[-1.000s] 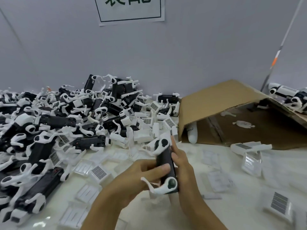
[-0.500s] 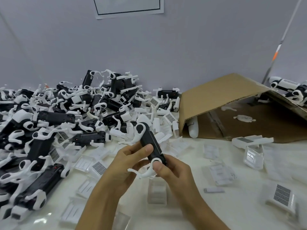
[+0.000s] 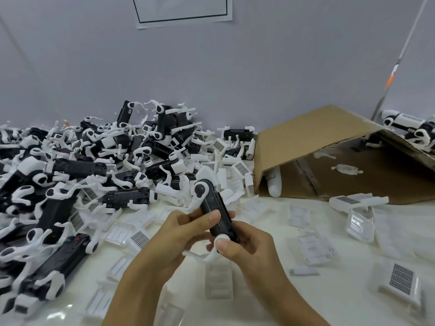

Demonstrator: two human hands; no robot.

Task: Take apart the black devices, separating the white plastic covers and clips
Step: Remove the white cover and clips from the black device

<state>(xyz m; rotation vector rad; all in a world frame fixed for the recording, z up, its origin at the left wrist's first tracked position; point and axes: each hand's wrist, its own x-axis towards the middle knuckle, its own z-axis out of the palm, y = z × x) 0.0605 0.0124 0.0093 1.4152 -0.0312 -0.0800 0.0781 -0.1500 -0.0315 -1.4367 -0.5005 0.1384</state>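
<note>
Both hands (image 3: pixel 219 238) round one black device (image 3: pixel 215 209) — left at mid-body; right thumb on its white clip (image 3: pixel 207 254)

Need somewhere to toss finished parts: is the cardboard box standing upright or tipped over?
Tipped over. The cardboard box lies on its side, its opening facing the person, with white clips on its lower inner wall.

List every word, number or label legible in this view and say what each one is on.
Nothing can be read in full.
Wall sign: only the bottoms of dark green characters show; the rest is cut off by the frame edge.
Grid-patterned labels on the white plastic covers: too small and blurred to read.
Held black device: no legible marking.
Cardboard box: no print visible.
</note>
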